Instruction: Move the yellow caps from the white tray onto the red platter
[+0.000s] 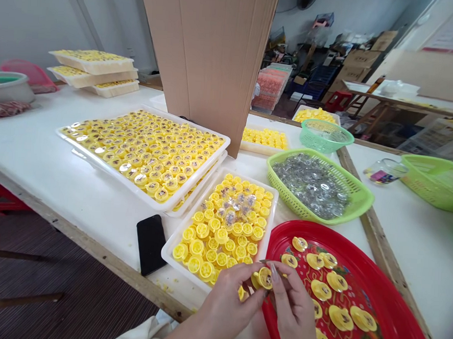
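Between my two hands is a small yellow plastic teacup-shaped piece (265,278) with a picture on its round face. My left hand (231,298) pinches it from the left, around its handle side. The fingers of my right hand (290,302) close on its right edge, a fingernail against the face. Just beyond my hands stands a white tray (168,250) of similar yellow pieces, with clear picture discs (234,208) heaped on them. On my right, a red tray (395,297) with a floral print holds several yellow pieces with pictures.
A black phone (151,244) lies left of the near tray. Beyond it sits a large white tray (133,187) filled with pictured yellow pieces. A green basket (365,201) holds clear plastic parts. A tall cardboard sheet (214,56) stands behind. Stacked trays (113,68) are at the back left.
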`<state>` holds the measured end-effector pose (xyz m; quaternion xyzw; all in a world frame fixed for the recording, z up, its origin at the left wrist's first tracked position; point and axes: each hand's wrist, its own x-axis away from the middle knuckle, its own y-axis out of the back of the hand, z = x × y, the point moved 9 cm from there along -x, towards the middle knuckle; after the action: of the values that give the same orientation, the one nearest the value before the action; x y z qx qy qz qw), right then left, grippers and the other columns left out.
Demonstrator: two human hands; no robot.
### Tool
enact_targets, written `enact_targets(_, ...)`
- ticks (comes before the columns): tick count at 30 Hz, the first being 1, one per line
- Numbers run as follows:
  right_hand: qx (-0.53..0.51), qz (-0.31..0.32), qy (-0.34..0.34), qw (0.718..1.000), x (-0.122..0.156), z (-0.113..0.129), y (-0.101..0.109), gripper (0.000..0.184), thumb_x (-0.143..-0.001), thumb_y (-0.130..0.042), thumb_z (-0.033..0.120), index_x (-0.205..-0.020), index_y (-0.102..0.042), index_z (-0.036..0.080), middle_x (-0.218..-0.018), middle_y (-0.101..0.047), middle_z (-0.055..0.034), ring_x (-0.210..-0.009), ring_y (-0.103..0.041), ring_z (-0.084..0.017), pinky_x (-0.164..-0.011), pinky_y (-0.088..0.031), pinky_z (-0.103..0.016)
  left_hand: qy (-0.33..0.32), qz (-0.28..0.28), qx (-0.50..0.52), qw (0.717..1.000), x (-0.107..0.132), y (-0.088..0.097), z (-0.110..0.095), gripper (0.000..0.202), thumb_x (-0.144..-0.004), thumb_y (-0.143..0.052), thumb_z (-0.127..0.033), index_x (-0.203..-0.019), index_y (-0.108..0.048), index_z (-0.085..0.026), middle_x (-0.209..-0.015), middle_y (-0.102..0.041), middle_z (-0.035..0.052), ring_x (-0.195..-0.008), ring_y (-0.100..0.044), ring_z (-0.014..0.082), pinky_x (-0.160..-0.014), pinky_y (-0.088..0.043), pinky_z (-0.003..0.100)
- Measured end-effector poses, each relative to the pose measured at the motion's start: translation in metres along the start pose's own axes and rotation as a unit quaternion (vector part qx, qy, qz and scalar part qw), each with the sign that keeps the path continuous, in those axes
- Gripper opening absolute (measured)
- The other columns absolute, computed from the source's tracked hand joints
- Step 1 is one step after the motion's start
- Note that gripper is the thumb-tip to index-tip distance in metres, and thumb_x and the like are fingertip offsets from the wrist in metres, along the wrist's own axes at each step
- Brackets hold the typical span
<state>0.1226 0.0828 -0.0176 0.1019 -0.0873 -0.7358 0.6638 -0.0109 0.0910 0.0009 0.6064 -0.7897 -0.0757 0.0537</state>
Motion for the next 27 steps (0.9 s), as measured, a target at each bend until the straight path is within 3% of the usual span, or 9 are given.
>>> enact_targets(4, 0.030, -0.052, 0.036, 0.998, 0.004, 0.008, 0.006, 0.017, -0.093, -0.052, 0.039, -0.091, -0.060, 0.025, -0.084, -0.067, -0.0025, -0.072, -0.063, -0.015, -0.067, -0.054, -0.024, -0.022, -0.005, 0.008, 1.000, 0.001, 0.000, -0.002, 0.038, -0.082, -0.059, -0.013, -0.118, -0.066, -0.021, -0.089, -0.070, 0.0033, -0.076, -0.061, 0.0152, -0.073, -0.048, 0.025)
enact_targets(17, 0.096, -0.107, 0.080, 0.986, 0.008, 0.023, 0.008, 0.014, -0.094, -0.049, 0.037, -0.089, -0.054, 0.025, -0.073, -0.064, -0.0008, -0.062, -0.061, -0.015, -0.057, -0.050, -0.023, -0.071, -0.011, -0.021, 0.997, 0.006, -0.005, -0.001, 0.041, -0.086, -0.056, -0.015, -0.127, -0.059, -0.021, -0.106, -0.070, 0.0076, -0.094, -0.065, 0.0184, -0.086, -0.051, 0.028)
enact_targets(22, 0.115, -0.118, 0.092, 0.982, 0.011, 0.031, 0.006, 0.012, -0.095, -0.048, 0.036, -0.088, -0.052, 0.026, -0.066, -0.058, 0.0019, -0.054, -0.056, -0.013, -0.050, -0.046, -0.023, -0.121, 0.003, -0.013, 0.993, 0.013, -0.005, -0.012, 0.047, -0.087, -0.056, -0.020, -0.134, -0.051, -0.019, -0.115, -0.066, 0.0097, -0.102, -0.062, 0.0199, -0.091, -0.049, 0.030)
enact_targets(27, 0.118, -0.103, 0.115, 0.981, 0.014, 0.036, 0.000, 0.013, -0.094, -0.047, 0.037, -0.097, -0.053, 0.026, -0.074, -0.064, -0.0007, -0.058, -0.060, -0.015, -0.053, -0.049, -0.024, -0.130, -0.064, 0.036, 0.989, 0.014, 0.000, -0.007, 0.025, -0.096, -0.047, -0.025, -0.117, -0.058, -0.021, -0.102, -0.067, 0.0063, -0.093, -0.063, 0.0166, -0.084, -0.049, 0.028)
